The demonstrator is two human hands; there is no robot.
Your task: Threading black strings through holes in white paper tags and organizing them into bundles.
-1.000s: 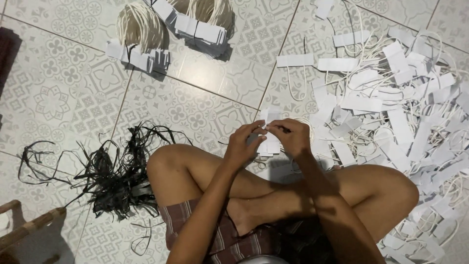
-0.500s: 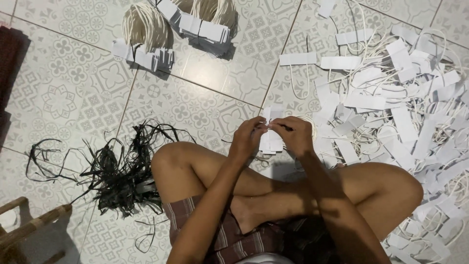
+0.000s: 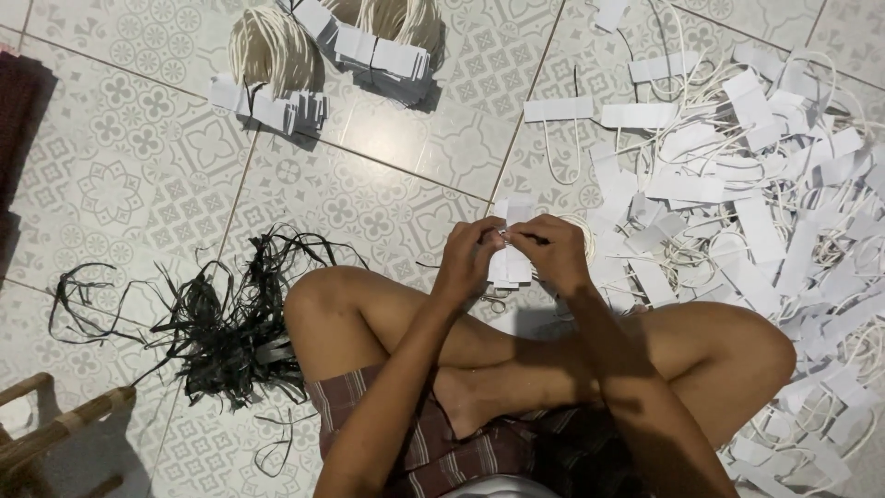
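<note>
In the head view we count two hands, both ours, meeting just above our crossed legs near the middle of the frame. The left hand (image 3: 468, 261) and the right hand (image 3: 553, 251) are each closed in a pinch on one small stack of white paper strips (image 3: 510, 267), which stands upright between the fingertips, touching both. How many strips the stack holds we cannot tell.

At 12 o'clock from the hands lie two tied bundles (image 3: 373, 55) of white strips with cream cord loops; a third bundle (image 3: 269, 103) lies at 11 o'clock, just beside them. That makes three bundles, all on the patterned floor tiles (image 3: 129, 184).

From 1 to 4 o'clock spreads one loose heap (image 3: 737, 194) of white strips and cords, too many and too tangled to count. Two single strips lie apart from its edge at 1 o'clock, end to end.

At 9 o'clock, touching our left knee, sits one tangle of black string (image 3: 217, 327).

At 8 o'clock, in the corner, we see part of one wooden frame (image 3: 55, 429).

We see no boxes or trays; everything lies on the tiles.
</note>
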